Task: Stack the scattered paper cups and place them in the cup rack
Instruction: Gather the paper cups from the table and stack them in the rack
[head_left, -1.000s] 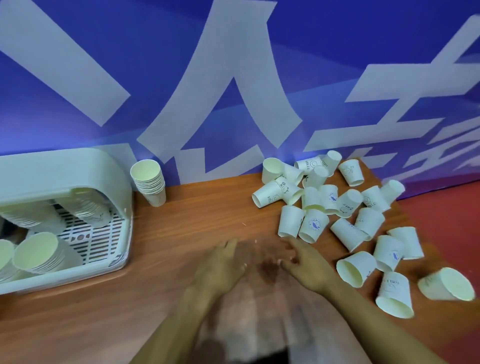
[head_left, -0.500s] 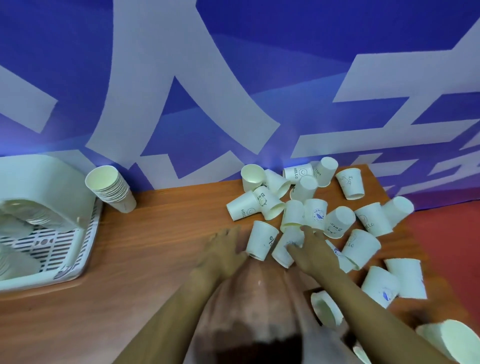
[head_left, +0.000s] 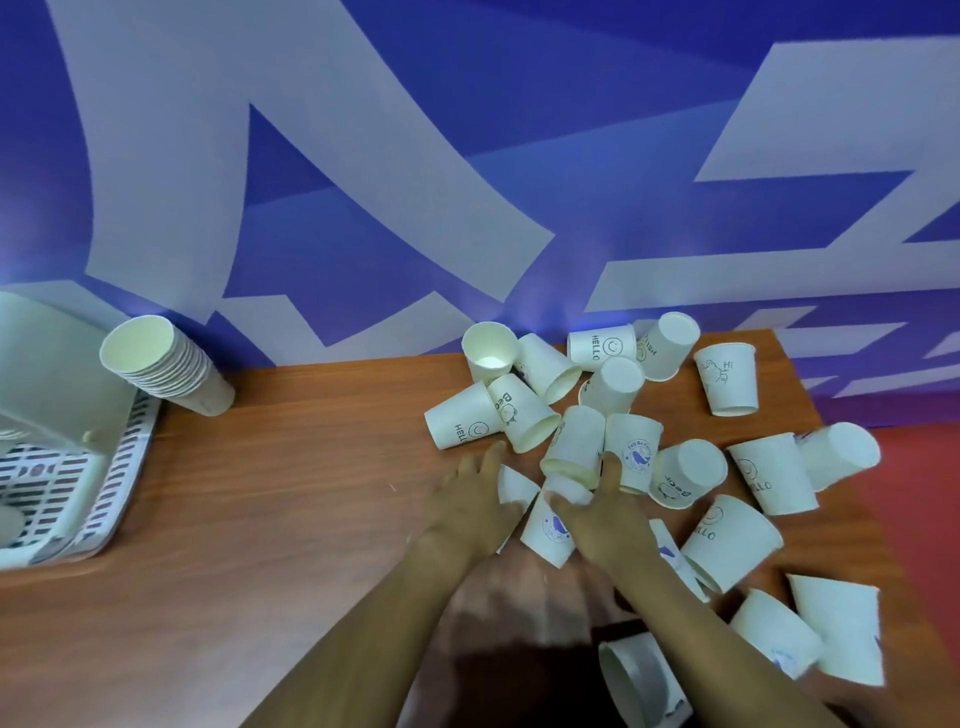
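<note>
**Both hands at the near edge of the cup cluster**

While the left hand rests over a small cup at the near-left edge of the scattered paper cups, its fingers lie mostly straight and spread; whether this grip actually closes on that cup cannot be told, since the hand hides most of it. Just right of it, the right hand reaches into the cluster; its fingers curl round the top of a blue-printed cup standing inverted between the two hands, and its thumb points far, touching a tilted cup and a cup with a blue round logo.

Cup locations: the loose cups occupy the right half of the wooden surface, from the far edge beside the blue and white wall banner to the near-right corner; most lie on their sides or stand inverted, several touching or overlapping; printed marks include "HELLO" with a smiley and "Hi".

Stack location: a finished stack of cups stands tilted at the far left of the surface, leaning by the cup rack; the rack, white with a slotted tray, sits at the left edge and is partly cut off; red floor shows at right.
</note>
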